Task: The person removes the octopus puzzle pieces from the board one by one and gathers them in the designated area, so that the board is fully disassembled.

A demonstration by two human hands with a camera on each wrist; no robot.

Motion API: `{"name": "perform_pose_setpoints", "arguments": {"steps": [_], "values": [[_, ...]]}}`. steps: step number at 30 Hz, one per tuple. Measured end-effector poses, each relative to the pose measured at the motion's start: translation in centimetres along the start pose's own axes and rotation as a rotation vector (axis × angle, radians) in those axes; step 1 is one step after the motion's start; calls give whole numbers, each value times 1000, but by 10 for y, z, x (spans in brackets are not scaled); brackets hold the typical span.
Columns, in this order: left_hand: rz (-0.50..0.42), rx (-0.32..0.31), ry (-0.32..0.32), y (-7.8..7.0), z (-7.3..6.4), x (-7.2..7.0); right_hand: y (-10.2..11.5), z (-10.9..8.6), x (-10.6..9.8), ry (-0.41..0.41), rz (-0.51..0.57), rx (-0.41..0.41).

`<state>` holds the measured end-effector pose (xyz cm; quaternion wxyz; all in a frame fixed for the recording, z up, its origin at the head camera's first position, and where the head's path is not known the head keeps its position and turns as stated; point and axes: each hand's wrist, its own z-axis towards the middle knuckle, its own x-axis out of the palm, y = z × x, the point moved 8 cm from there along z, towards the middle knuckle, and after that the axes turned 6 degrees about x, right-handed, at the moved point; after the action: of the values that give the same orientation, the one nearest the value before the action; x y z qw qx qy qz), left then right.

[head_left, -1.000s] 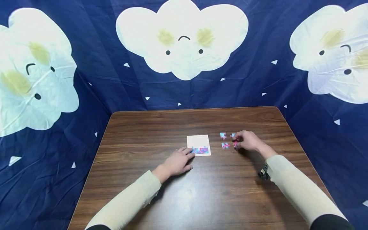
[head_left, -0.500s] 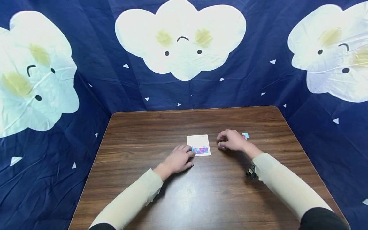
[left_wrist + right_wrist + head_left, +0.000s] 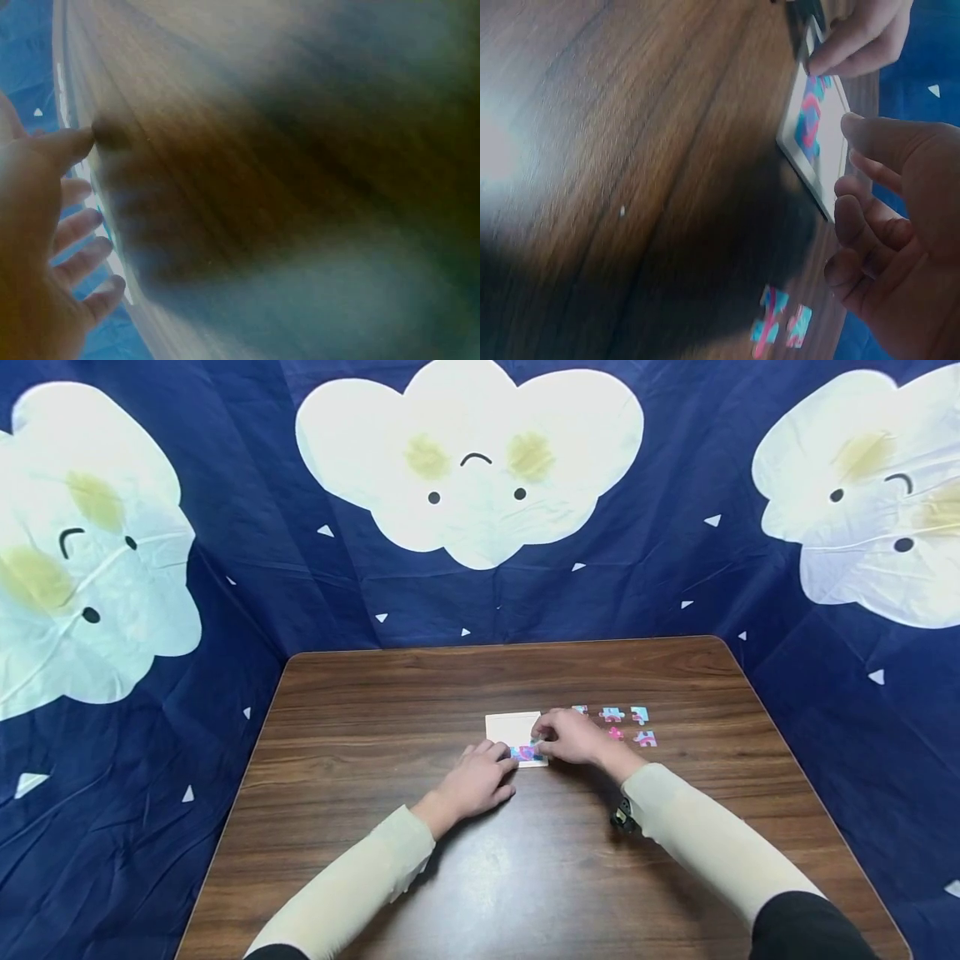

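Observation:
A square white puzzle board [image 3: 512, 727] lies mid-table, a strip of pink, blue and purple puzzle pieces [image 3: 522, 753] along its near side. My left hand [image 3: 478, 779] rests at the board's left near corner, fingers extended, covering the strip's left end. Over the board's right edge is my right hand [image 3: 573, 737], thumb and loosely bent fingers at the strip's right end. In the right wrist view the thumb [image 3: 885, 139] and fingers stand a little apart with no piece visible between them, overlapping the board [image 3: 832, 157].
Loose puzzle pieces lie right of the board, including a blue-pink one [image 3: 611, 714], a corner piece [image 3: 639, 715], a pink one [image 3: 615, 733] and another [image 3: 645, 739]. Part of this group is behind my right hand. The brown wooden table [image 3: 390, 693] meets a blue cloud-printed cloth [image 3: 420, 585].
My right hand has moved left from the loose pieces to the board's right edge, uncovering several pieces at the right. The left hand has shifted slightly right along the board.

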<state>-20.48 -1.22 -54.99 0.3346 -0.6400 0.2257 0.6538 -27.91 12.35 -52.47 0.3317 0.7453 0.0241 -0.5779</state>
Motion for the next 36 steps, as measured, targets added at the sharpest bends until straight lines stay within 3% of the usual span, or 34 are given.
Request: {"name": "perform_pose_setpoints", "arguments": {"steps": [13, 21, 30, 36], "values": [[54, 7, 0, -4, -1, 3, 6, 7, 15, 33, -69, 49], [97, 10, -15, -6, -7, 2, 8, 7, 19, 42, -73, 23], [118, 76, -65, -13, -13, -2, 13, 6, 18, 75, -87, 35], [130, 85, -61, -15, -14, -2, 13, 6, 19, 81, -80, 56]]}}
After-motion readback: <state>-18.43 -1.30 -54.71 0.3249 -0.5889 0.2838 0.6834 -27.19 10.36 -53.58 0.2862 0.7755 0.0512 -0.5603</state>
